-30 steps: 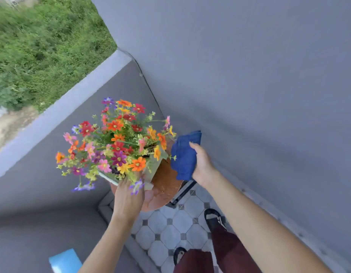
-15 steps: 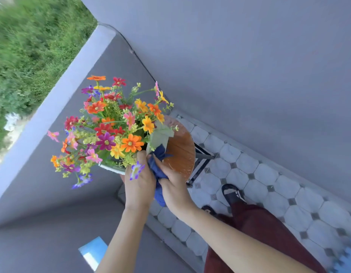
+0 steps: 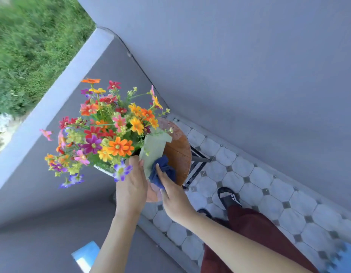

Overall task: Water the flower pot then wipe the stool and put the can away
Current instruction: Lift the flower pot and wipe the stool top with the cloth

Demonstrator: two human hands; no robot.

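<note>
a: both hands meet at the near edge of the round wooden stool (image 3: 178,152). what does the left hand (image 3: 131,186) grip?

b: its fingers are wrapped around the flower pot (image 3: 155,150), which is tipped toward the balcony wall (image 3: 52,107); i cannot tell if it touches the seat.

a: and the right hand (image 3: 173,196)?

b: it lies fairly flat, fingers pressing a crumpled blue cloth (image 3: 162,171) on the seat just beside the pot.

a: anything else?

b: tiled floor (image 3: 259,184), a black sandal (image 3: 228,197), grass (image 3: 27,46) beyond.
</note>
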